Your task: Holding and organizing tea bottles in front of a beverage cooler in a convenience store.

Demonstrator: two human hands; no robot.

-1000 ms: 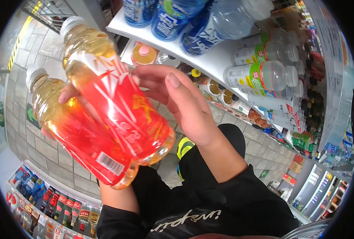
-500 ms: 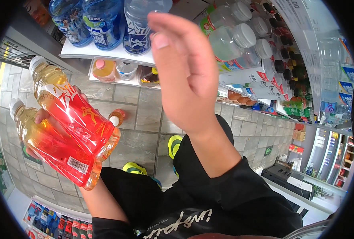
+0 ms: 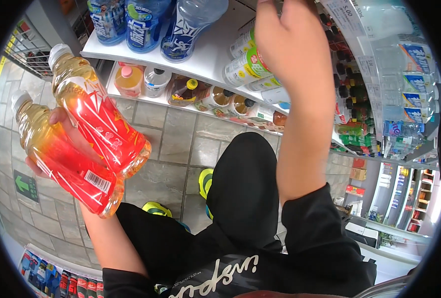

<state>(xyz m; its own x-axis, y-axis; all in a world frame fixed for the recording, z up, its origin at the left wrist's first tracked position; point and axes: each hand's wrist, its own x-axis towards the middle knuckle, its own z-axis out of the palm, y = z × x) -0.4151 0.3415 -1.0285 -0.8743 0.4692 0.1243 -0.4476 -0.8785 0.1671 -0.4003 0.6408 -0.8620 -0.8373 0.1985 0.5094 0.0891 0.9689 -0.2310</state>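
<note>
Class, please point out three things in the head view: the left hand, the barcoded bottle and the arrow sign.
Left hand (image 3: 77, 139): head view, on the bare skin that shows.
Barcoded bottle (image 3: 67, 161): head view, on its red label.
Arrow sign (image 3: 26, 185): head view, on the arrow.

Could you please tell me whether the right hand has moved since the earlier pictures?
Yes: judged against the blue bottles on the shelf, the right hand has moved from below them to their right in the view.
</note>
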